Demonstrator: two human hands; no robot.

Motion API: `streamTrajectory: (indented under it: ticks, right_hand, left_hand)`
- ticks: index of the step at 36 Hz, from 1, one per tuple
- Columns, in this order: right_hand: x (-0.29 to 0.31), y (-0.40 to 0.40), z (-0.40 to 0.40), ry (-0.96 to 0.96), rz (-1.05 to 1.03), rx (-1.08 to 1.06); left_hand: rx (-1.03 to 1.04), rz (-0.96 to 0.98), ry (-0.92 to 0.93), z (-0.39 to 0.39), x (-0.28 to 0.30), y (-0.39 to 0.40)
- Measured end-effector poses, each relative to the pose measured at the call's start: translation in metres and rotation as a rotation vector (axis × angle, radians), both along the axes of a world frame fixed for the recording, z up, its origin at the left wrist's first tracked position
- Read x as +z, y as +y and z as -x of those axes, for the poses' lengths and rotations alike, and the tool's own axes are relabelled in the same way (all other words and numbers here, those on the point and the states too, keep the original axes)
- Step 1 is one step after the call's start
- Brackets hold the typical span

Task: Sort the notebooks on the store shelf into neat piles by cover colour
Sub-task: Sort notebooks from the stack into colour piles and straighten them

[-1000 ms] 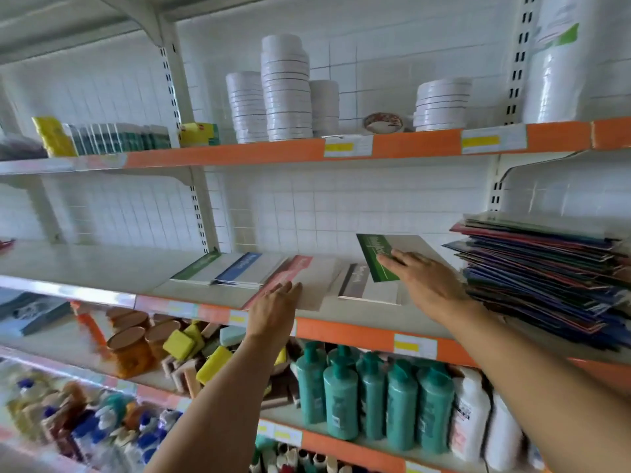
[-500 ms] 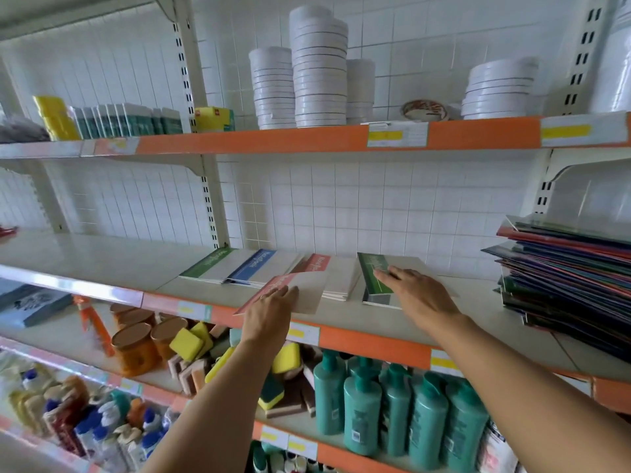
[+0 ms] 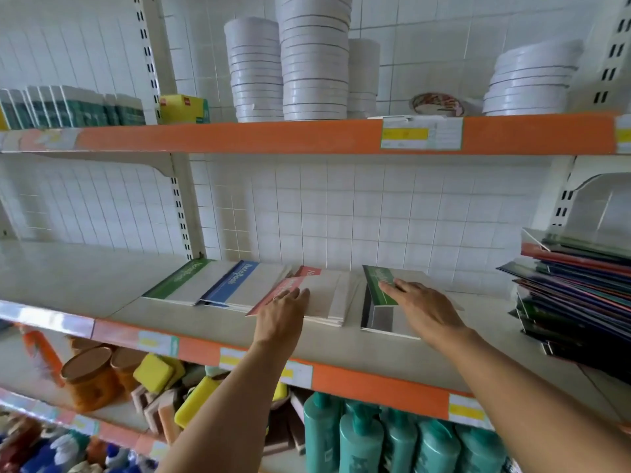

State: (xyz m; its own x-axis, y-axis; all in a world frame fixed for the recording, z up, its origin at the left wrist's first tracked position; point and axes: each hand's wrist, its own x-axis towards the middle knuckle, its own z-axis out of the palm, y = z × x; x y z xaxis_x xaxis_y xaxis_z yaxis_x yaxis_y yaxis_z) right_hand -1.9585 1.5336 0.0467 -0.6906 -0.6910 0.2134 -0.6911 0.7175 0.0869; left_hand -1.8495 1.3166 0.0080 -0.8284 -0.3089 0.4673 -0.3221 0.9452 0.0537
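Several notebooks lie in a row on the middle shelf [image 3: 341, 349]. From left: a green-spined notebook [image 3: 177, 279], a blue-spined notebook [image 3: 235, 283], then a red-spined pile [image 3: 327, 295]. My left hand [image 3: 281, 310] rests with straight fingers on the top red notebook, which sits askew on that pile. Further right, my right hand [image 3: 420, 305] lies flat on a green notebook [image 3: 377, 285] that is on a small grey-covered pile [image 3: 382, 317]. A tall untidy stack of mixed-colour notebooks [image 3: 577, 295] stands at the far right.
Stacks of white tape rolls [image 3: 314, 56] and boxes [image 3: 184, 109] fill the upper shelf. Below are teal bottles [image 3: 362, 438], yellow sponges [image 3: 153, 373] and brown-lidded jars [image 3: 88, 377]. Bare shelf surface stretches left of the green notebook.
My left hand slid the red notebook back onto the red pile. My right hand lowered the green notebook flat onto the pile on the right. The camera moved closer.
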Motion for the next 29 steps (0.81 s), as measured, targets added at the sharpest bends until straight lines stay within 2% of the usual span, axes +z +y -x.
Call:
streamTrajectory:
  ticks: [2, 5, 8, 19, 21, 29]
  right_hand:
    - [-0.002, -0.009, 0.009, 0.005, 0.001, -0.032]
    - [-0.005, -0.023, 0.019, 0.004, -0.016, -0.068]
    - [-0.008, -0.036, 0.028, -0.016, -0.041, -0.089]
    - [-0.026, -0.066, 0.046, -0.049, -0.074, -0.2]
    - [-0.029, -0.067, 0.046, -0.066, -0.067, -0.225]
    - [-0.032, -0.069, 0.039, -0.054, -0.05, -0.25]
  left_hand:
    - [0.013, 0.062, 0.006, 0.013, 0.001, -0.01]
    - [-0.004, 0.045, -0.107, 0.031, -0.001, -0.018]
    - [-0.047, 0.06, -0.127, 0.05, -0.011, -0.03]
    - [-0.276, -0.198, -0.395, 0.086, -0.032, -0.068]
    - [-0.294, -0.198, -0.443, 0.089, -0.031, -0.072]
    - [-0.306, -0.148, -0.419, 0.089, -0.026, -0.068]
